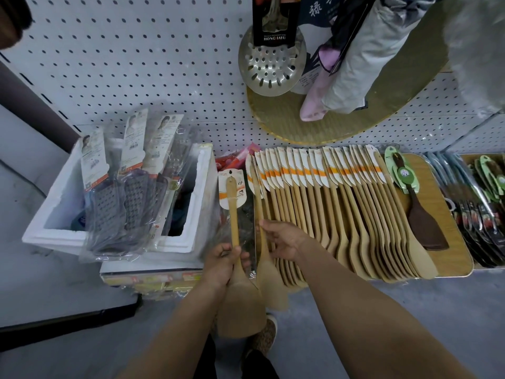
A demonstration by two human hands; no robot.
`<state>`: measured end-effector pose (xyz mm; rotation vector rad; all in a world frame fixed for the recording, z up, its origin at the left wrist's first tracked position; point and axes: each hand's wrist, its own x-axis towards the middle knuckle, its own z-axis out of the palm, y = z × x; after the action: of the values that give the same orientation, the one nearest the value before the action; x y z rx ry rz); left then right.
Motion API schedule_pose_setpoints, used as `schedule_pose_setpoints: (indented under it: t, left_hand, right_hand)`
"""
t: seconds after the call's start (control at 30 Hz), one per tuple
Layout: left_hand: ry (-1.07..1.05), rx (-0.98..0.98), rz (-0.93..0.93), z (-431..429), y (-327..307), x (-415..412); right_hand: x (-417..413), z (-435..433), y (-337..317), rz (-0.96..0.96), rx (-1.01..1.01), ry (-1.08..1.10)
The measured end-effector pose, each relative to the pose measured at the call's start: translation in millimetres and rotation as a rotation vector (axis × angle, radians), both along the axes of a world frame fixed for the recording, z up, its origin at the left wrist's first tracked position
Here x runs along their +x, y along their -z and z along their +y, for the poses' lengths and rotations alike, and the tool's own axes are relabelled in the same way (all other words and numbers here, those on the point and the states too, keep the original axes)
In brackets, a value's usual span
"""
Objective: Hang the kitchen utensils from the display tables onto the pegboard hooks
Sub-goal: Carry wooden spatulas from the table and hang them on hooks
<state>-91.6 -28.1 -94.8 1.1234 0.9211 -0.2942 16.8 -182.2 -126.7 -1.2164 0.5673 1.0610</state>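
My left hand (222, 265) is closed around the handle of a pale wooden spatula (235, 305) with a white-and-orange card at its top, held upright over the floor. My right hand (282, 239) grips the handle of a second wooden spatula (269, 280) at the left end of a long overlapping row of wooden spatulas (344, 212) on a small wooden table (442, 214). The white pegboard (136, 67) rises behind the table; no hooks show on the bare part at the left.
A white foam box (52, 214) with bagged purple graters (128, 198) stands at the left on cartons. A dark wooden spatula (420, 222) and black packaged utensils (481, 214) lie at the right. A metal skimmer (272, 64), a round bamboo board (300, 124) and packaged goods hang above.
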Motion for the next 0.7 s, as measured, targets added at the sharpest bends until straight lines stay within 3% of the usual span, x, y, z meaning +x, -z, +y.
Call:
schedule_pose_setpoints:
  t: [0.2,0.53,0.7]
  left_hand:
    - [0.013,0.077,-0.029,2.9,0.8,-10.5]
    - [0.040,0.204,-0.001,17.0,17.3,-18.6]
    - [0.063,0.258,-0.014,19.8,22.4,-21.1]
  right_hand:
    - [-9.4,2.3,3.4,-0.065,-0.102,0.080]
    - [-13.7,-3.7,14.4,-0.020,-0.131,0.069]
    - [-13.4,-8.4,13.6,0.050,0.008,0.022]
